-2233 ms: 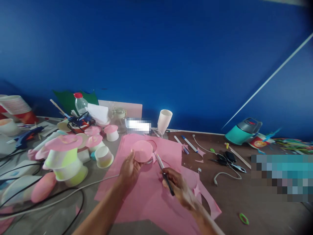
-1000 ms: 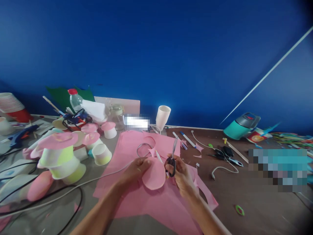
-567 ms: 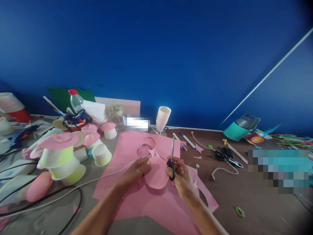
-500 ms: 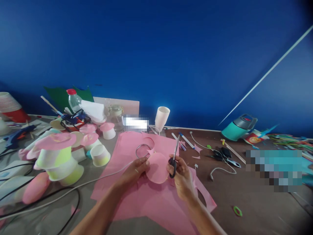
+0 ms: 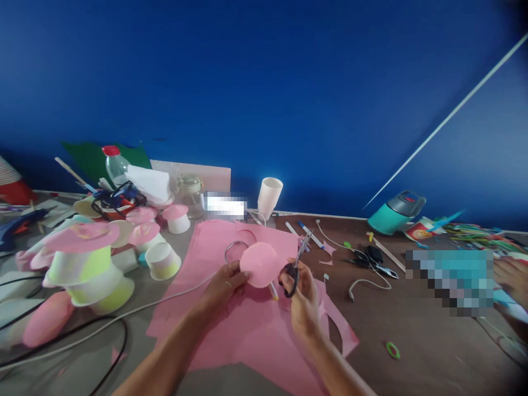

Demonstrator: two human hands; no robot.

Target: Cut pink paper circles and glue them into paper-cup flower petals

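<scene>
Head view: large pink sheet (image 5: pixel 251 330) covers the lower centre of the table (image 5: pixel 412 330); above it, at frame centre, the left hand (image 5: pixel 223 283) pinches the pink disc (image 5: pixel 259 264) by its left edge, fingers pressed together. Disc looks thin, light, floppy and easily creased, so an edge grip close to the cut seems best. Right hand (image 5: pixel 301 289), just right of the disc, has fingers closed through the scissors (image 5: pixel 296 263) handles, blades pointing up-right.

Head camera, looking forward-down, close over table (image 5: pixel 412 330).
</scene>
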